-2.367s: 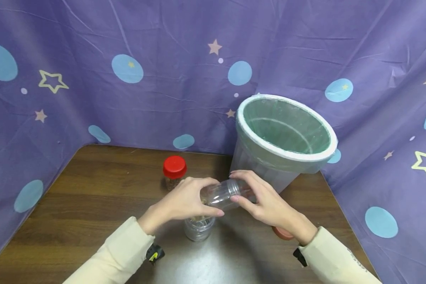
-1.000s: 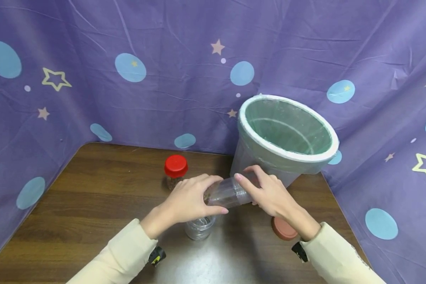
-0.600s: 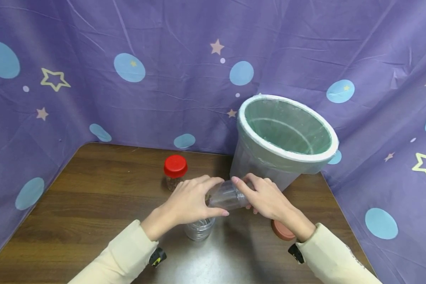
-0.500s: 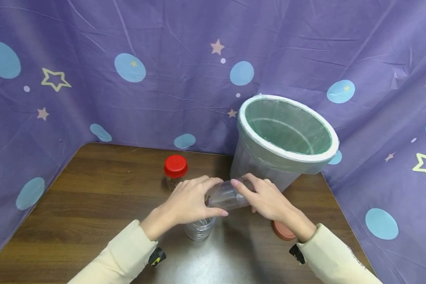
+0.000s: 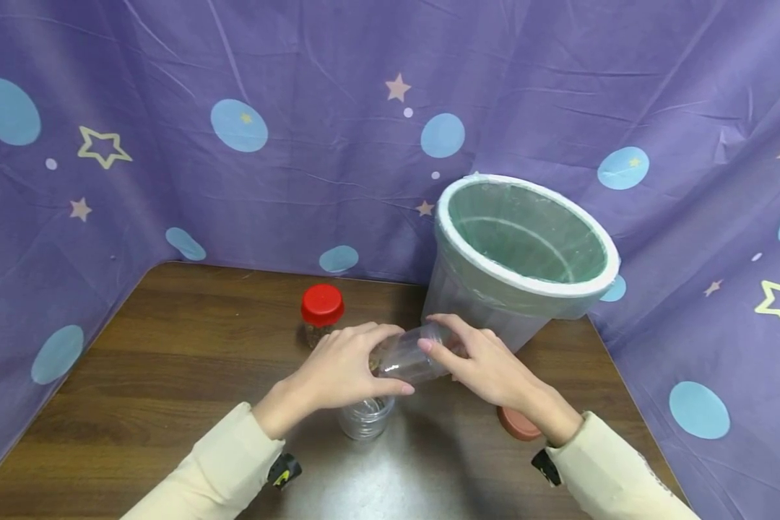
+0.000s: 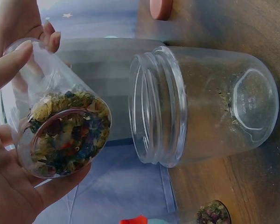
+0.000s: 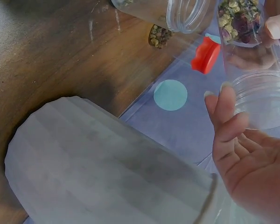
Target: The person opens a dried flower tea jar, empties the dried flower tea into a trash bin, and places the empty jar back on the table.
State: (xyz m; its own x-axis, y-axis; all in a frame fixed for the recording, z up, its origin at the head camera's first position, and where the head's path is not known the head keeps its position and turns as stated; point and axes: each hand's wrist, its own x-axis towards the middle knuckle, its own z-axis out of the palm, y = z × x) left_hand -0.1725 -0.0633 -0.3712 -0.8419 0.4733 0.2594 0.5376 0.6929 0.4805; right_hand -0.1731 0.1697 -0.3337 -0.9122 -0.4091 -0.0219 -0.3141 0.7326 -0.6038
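My left hand (image 5: pixel 341 368) grips a clear plastic jar (image 5: pixel 411 358), tilted and held above the table. Dried flowers (image 6: pixel 67 140) in yellow, red and dark tones lie at its base end. My right hand (image 5: pixel 487 365) curls round the jar's other end, thumb on the near side, fingers beyond. In the right wrist view, a clear, lid-like section (image 7: pixel 266 109) sits past the ribbed neck, close by my right fingers. Beneath my left hand stands a second clear jar (image 6: pixel 210 107), its mouth uncovered, with a few crumbs at the bottom.
A jar with a red lid (image 5: pixel 321 303) and dried contents stands behind my left hand. An orange-brown lid (image 5: pixel 518 425) lies under my right wrist. A tall bag-lined bin (image 5: pixel 552 290) rises at the back right, close to my right hand. A purple curtain (image 5: pixel 338 144) hangs behind the table.
My right fingers and thumb have shifted round the jar's end several times. The jar stays tilted between my hands. My left hand keeps its grip, and the things on the table stay put.
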